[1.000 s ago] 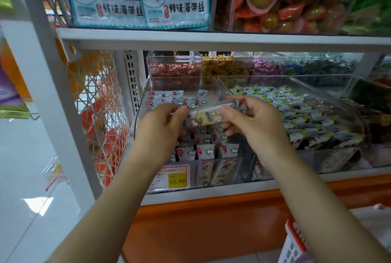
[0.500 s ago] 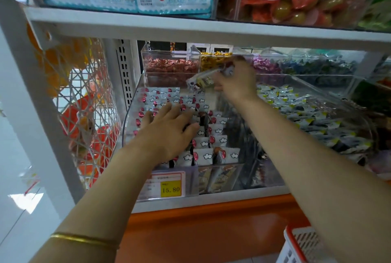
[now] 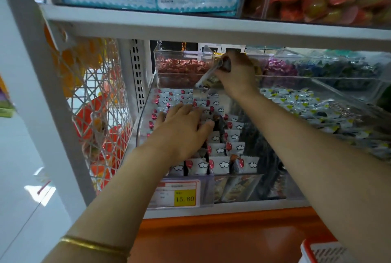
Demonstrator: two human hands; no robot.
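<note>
Since a second ago my grips have parted. The right grip (image 3: 236, 74) has carried the snack packet (image 3: 207, 78) up to the far end of the clear front bin (image 3: 143, 112), and the left grip (image 3: 182, 129) has come down flat on the rows of cloud-print packets (image 3: 220, 164).

My right fingers and thumb curl round the packet's upper end. It hangs tilted, with its lower end just above the back row, where I judge it belongs. My left fingers lie straight and hold nothing. They rest on the standing rows, I think to keep them from toppling while I slot the packet in.

The front bin holds its packets upright in neat files, and a yellow price tag (image 3: 184, 198) sits on its front. Behind it a smaller clear bin (image 3: 179, 52) holds reddish-brown wrapped sweets. The bin to the right (image 3: 338, 91) holds loose white-and-yellow packets.
</note>
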